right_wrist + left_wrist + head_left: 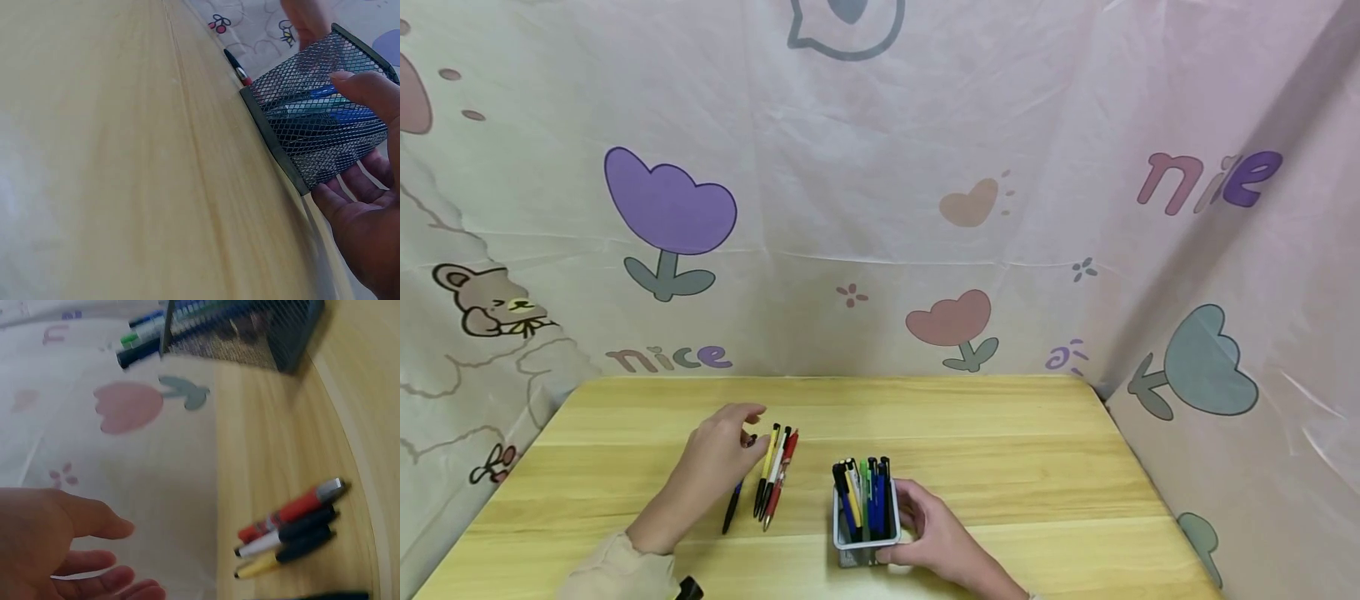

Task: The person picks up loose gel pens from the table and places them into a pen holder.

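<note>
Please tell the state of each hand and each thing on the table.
Pen holder: upright, holding several pens.
Red pen: lying flat.
White pen: lying flat.
Yellow pen: lying flat.
Blue-black pen: lying, partly hidden.
Left hand: fingers apart.
Right hand: gripping pen holder.

Light wood-grain table [1037, 467], pale printed cloth [850, 125] hanging behind the table, purple tulip print [673, 208] above its back edge, bear print [486, 300] to its left, grey-blue tulip [1210, 371] to its right
</note>
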`<act>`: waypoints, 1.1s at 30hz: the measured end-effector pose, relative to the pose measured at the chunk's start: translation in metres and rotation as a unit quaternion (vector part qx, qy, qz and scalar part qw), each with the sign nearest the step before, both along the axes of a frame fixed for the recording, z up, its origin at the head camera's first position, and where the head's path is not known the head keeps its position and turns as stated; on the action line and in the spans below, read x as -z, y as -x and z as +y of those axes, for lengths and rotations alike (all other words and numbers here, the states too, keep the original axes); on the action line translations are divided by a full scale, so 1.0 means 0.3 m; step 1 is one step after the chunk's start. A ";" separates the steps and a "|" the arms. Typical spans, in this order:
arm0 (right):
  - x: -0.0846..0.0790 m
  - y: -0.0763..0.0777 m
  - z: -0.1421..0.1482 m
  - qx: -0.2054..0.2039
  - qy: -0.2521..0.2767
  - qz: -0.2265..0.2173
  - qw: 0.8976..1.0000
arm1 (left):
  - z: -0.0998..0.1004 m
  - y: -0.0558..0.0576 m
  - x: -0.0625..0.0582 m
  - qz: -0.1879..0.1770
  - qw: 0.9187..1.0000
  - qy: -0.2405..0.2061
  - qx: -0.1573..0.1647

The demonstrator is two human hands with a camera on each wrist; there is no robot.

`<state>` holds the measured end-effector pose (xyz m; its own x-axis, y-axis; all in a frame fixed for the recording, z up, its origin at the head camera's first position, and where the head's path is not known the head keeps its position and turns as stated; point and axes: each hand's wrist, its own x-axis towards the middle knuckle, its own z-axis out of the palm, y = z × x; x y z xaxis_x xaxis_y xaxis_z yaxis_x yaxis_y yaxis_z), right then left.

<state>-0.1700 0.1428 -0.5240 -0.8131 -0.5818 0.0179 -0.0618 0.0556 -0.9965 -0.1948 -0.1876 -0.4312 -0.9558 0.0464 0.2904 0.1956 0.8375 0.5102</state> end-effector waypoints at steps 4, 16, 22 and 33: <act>0.001 0.000 0.001 0.000 -0.001 -0.003 1.000 | -0.034 0.017 0.026 -0.039 0.999 0.016 -0.015; -0.004 -0.001 -0.003 -0.004 0.002 -0.009 1.000 | -0.064 0.058 0.091 -0.149 0.986 0.072 -0.037; -0.002 0.001 -0.003 -0.005 -0.001 -0.008 1.000 | -0.072 0.074 0.116 -0.173 0.979 0.107 -0.032; 0.001 0.001 0.005 0.000 -0.005 -0.009 1.000 | -0.062 0.088 0.141 -0.179 0.980 0.089 -0.021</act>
